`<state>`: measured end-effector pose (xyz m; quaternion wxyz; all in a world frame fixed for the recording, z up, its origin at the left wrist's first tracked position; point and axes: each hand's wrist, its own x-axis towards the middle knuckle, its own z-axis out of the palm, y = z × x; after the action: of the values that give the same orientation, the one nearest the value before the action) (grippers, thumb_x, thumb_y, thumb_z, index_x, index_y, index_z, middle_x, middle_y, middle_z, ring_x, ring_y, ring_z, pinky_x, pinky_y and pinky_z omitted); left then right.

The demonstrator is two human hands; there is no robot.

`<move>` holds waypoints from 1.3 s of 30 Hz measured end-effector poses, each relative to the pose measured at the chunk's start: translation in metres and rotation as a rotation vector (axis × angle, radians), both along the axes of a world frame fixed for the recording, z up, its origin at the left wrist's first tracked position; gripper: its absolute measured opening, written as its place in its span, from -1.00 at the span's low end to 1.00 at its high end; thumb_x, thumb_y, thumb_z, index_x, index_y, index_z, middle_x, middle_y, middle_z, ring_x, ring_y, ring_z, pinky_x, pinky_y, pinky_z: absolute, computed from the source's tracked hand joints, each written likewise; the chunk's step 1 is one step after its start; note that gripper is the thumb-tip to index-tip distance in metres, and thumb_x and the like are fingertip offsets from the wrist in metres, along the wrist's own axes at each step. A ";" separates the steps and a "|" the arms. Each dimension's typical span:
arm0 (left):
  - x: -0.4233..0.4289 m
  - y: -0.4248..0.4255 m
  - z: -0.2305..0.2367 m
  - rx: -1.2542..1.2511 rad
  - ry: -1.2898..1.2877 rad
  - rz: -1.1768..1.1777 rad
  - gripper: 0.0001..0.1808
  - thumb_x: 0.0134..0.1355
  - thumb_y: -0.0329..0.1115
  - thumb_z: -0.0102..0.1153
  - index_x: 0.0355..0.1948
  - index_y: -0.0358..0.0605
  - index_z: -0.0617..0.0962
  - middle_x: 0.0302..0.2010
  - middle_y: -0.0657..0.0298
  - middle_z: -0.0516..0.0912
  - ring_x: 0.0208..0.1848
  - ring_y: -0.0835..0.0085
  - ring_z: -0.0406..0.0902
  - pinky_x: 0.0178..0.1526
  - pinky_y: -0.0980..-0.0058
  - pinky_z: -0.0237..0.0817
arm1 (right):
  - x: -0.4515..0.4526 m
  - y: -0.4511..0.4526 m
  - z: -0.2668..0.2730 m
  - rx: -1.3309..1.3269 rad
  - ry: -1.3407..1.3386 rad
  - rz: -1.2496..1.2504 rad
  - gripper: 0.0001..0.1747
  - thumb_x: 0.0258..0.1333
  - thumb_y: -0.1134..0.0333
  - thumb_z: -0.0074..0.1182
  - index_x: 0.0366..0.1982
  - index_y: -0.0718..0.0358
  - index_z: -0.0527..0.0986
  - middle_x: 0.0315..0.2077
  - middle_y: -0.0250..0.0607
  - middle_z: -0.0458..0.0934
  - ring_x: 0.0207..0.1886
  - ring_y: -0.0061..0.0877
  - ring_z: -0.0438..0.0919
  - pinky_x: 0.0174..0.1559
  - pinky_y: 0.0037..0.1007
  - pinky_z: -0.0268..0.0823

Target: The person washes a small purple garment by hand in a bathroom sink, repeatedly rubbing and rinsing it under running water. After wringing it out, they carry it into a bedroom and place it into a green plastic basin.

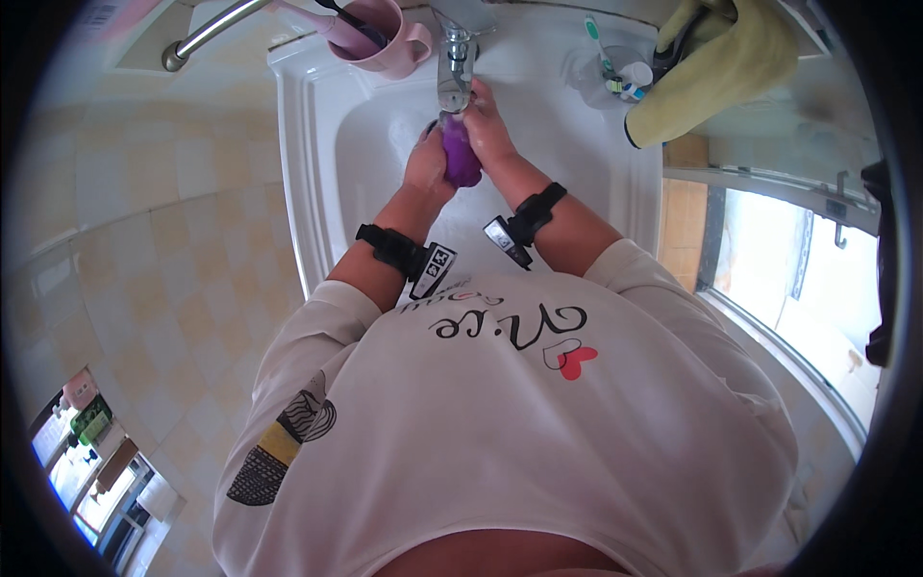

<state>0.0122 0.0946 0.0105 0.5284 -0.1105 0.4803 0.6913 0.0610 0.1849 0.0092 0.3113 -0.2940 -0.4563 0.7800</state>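
Both hands are over a white washbasin (389,144), just below the chrome faucet (454,79). My left hand (430,162) and my right hand (492,130) hold a wet, bunched purple thing (460,155) between them, probably a cloth. Its upper end lies right under the spout, with some whitish foam or water on it and on my fingers. The fingertips of both hands are partly hidden by the purple thing and the faucet. Each wrist carries a black strap with a small device.
At the basin's back left stands a pink mug (400,54) with a pink handled item and a black one inside. A clear cup (588,76) with a toothbrush (593,30) sits back right, beside a yellow-green cloth (714,79). A metal bar (216,32) is at upper left.
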 end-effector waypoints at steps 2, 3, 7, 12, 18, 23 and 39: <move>-0.002 0.002 -0.005 0.002 -0.006 0.051 -0.60 0.40 -0.09 -0.31 0.08 -0.08 0.37 -0.04 0.17 0.53 -0.06 0.26 0.53 0.00 0.20 0.39 | 0.007 -0.008 0.007 -0.171 -0.069 0.140 -0.59 0.08 0.25 0.06 -0.03 0.25 0.42 -0.35 -0.27 0.52 -0.23 -0.56 0.44 -0.16 -0.44 0.31; -0.003 0.002 -0.008 0.050 -0.037 0.092 -0.60 0.38 -0.06 -0.26 0.07 -0.09 0.37 -0.04 0.15 0.52 -0.05 0.26 0.53 -0.02 0.23 0.40 | 0.012 -0.012 0.011 -0.248 -0.117 0.185 -0.55 0.08 0.25 0.06 0.01 0.26 0.40 -0.33 -0.28 0.51 -0.21 -0.62 0.42 -0.14 -0.48 0.30; -0.007 0.009 -0.009 0.350 -0.199 0.113 -0.47 0.32 0.11 -0.17 0.11 -0.06 0.36 0.01 0.13 0.48 0.02 0.23 0.48 0.07 0.24 0.33 | 0.029 -0.027 0.027 0.685 -0.282 0.085 -0.55 0.09 0.35 -0.07 0.06 0.27 0.35 -0.03 0.08 0.41 0.06 -0.17 0.41 0.14 -0.30 0.19; 0.007 0.010 0.029 0.338 -0.282 0.040 -0.38 0.32 0.18 -0.22 0.22 -0.02 0.29 0.13 0.18 0.42 0.16 0.19 0.37 0.22 0.17 0.17 | 0.019 -0.007 0.041 0.618 -0.380 0.124 -0.61 0.24 0.20 -0.18 -0.01 0.28 0.38 -0.07 0.03 0.46 0.02 -0.15 0.43 0.11 -0.29 0.22; -0.003 0.003 0.094 0.350 -0.279 -0.073 -0.37 0.33 0.22 -0.37 0.25 0.10 0.26 0.21 0.21 0.36 0.24 0.18 0.28 0.22 -0.07 0.09 | 0.012 0.014 0.080 -0.431 -0.057 0.088 -0.34 0.26 -0.18 -0.24 -0.05 0.31 0.43 -0.13 -0.21 0.52 -0.10 -0.50 0.49 0.04 -0.42 0.30; -0.004 0.010 0.124 0.166 -0.203 -0.143 -0.33 0.26 0.30 -0.24 0.23 0.14 0.28 0.20 0.20 0.37 0.21 0.16 0.32 0.17 -0.12 0.12 | 0.018 0.015 0.099 -0.104 -0.271 0.208 -0.29 0.22 -0.23 -0.24 -0.05 0.32 0.44 -0.18 -0.15 0.56 -0.13 -0.46 0.52 -0.02 -0.40 0.31; -0.008 0.012 0.096 0.073 -0.342 -0.087 -0.55 0.30 0.06 -0.17 0.08 0.09 0.41 0.04 0.18 0.49 0.09 0.14 0.40 0.10 -0.06 0.23 | 0.010 0.040 0.081 0.583 -0.478 0.151 -0.31 0.17 -0.04 -0.07 0.10 0.42 0.29 -0.09 0.26 0.47 0.02 0.00 0.45 0.08 -0.23 0.27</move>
<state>0.0047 0.1068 0.1063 0.6355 -0.1863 0.3625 0.6558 0.0707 0.2253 0.0901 0.2085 -0.3323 -0.7391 0.5476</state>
